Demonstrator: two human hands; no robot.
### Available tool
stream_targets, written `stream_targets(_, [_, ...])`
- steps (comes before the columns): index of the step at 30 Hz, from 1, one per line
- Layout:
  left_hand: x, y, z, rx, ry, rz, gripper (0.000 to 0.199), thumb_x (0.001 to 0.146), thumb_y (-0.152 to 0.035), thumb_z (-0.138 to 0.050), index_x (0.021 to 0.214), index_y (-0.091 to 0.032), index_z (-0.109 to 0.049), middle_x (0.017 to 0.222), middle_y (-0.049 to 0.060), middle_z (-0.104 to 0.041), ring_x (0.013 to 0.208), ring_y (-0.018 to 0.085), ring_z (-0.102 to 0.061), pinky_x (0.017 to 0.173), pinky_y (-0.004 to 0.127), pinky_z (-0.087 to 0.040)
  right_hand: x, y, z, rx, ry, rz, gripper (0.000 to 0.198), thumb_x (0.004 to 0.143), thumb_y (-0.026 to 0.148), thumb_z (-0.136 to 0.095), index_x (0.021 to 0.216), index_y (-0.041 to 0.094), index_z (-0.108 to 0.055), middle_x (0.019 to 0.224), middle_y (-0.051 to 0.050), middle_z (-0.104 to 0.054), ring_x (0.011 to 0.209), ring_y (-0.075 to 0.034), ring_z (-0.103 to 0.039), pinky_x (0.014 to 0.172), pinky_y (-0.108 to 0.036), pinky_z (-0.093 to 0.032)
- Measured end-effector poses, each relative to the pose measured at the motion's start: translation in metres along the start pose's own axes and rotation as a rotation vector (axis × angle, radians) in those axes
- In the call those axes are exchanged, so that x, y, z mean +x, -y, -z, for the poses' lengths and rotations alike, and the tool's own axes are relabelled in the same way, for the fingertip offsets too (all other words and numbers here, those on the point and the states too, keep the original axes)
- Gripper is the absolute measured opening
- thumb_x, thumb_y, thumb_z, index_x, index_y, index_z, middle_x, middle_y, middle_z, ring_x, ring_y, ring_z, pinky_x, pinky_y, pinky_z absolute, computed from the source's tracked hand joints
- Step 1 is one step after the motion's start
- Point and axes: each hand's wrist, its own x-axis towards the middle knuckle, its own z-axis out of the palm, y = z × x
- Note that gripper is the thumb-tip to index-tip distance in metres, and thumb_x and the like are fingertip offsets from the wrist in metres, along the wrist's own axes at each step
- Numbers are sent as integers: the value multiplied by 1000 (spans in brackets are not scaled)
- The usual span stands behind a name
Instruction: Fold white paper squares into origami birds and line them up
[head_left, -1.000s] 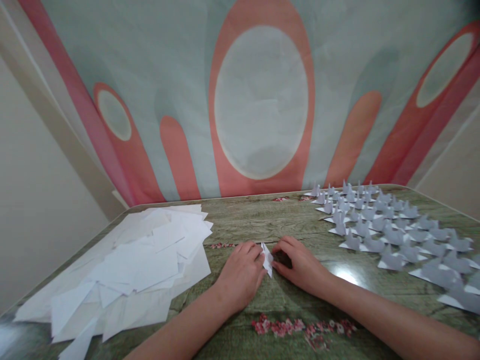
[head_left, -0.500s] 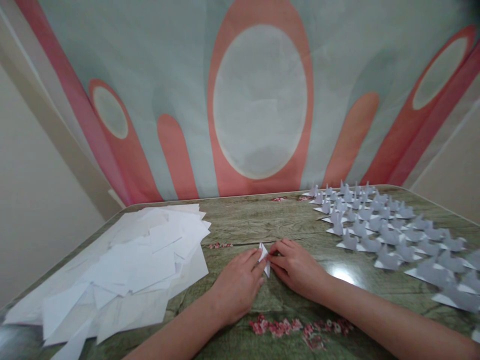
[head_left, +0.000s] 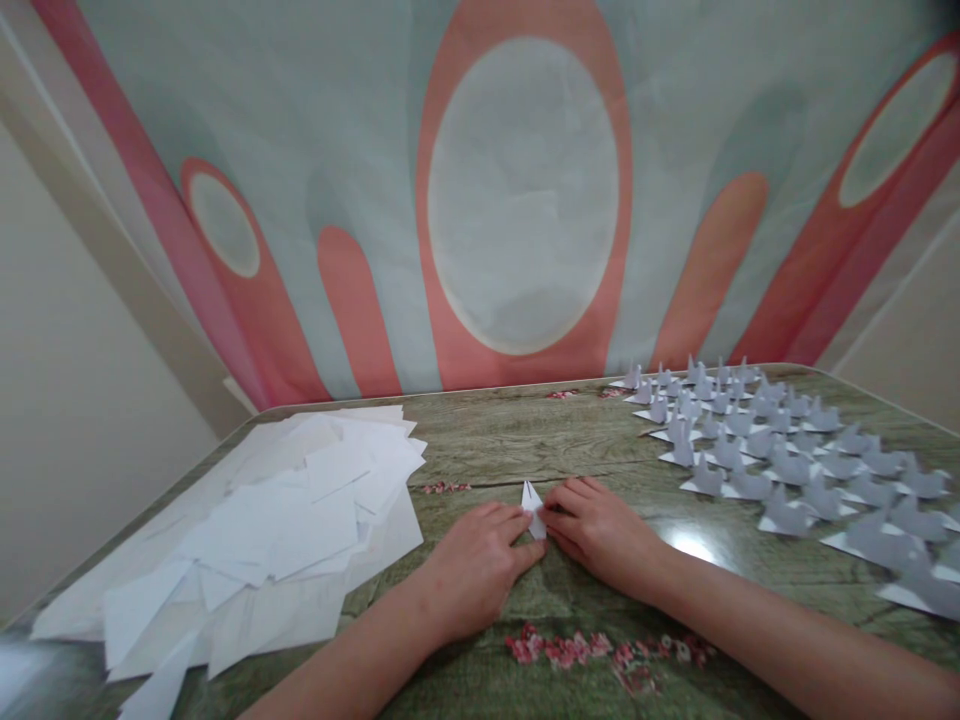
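Observation:
Between my two hands, low over the table, is a small piece of folded white paper [head_left: 534, 512], narrow and pointed at its far end with a dark slit there. My left hand [head_left: 484, 560] pinches it from the left, thumb near its lower tip and fingers along its side. From the right, my right hand [head_left: 592, 525] grips its edge, fingers curled and fingertips partly hidden. Both forearms rest low across the table.
A spread pile of white paper sheets [head_left: 262, 530] covers the table's left side. Rows of folded white paper birds [head_left: 787, 460] stand on the right. The wood-patterned table [head_left: 495, 440] ends at a wall hanging [head_left: 360, 150] with pink and orange shapes.
The folded paper now shows a wider, flatter face between my hands. My left thumb has spread away from the fingers toward the paper's near tip. The view has shifted slightly.

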Motion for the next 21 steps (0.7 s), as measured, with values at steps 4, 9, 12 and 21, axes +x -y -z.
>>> stream_targets(4, [-2,0,6,-42,17,-9,27,80,-21,-53,107,-23,-58,118,9,-55,112,24,-48,97,39,-34,1,0,5,-60,50,66,13,85,21,-54,94,18,-63,89,-6,-62,83,-21,-51,75,-35,-38])
stream_targets(9, [2,8,6,-161,2,34,19,84,-20,-47,101,-19,-57,99,6,-63,98,19,-56,92,33,-38,2,-2,8,-107,68,190,16,85,16,-53,98,16,-62,89,-8,-63,85,-21,-52,77,-36,-37])
stream_targets(12, [6,16,-3,-196,-35,94,19,85,-25,-49,102,-19,-56,95,4,-65,92,18,-58,86,30,-42,2,-4,6,-154,48,251,17,86,16,-50,97,15,-62,87,-8,-63,80,-21,-52,73,-36,-38])
stream_targets(21, [13,24,-22,-52,-137,-48,20,91,-19,-39,88,-15,-59,88,5,-66,86,17,-61,79,29,-43,3,-6,4,-233,21,340,18,89,16,-45,87,14,-63,82,-6,-63,74,-19,-52,71,-37,-37])
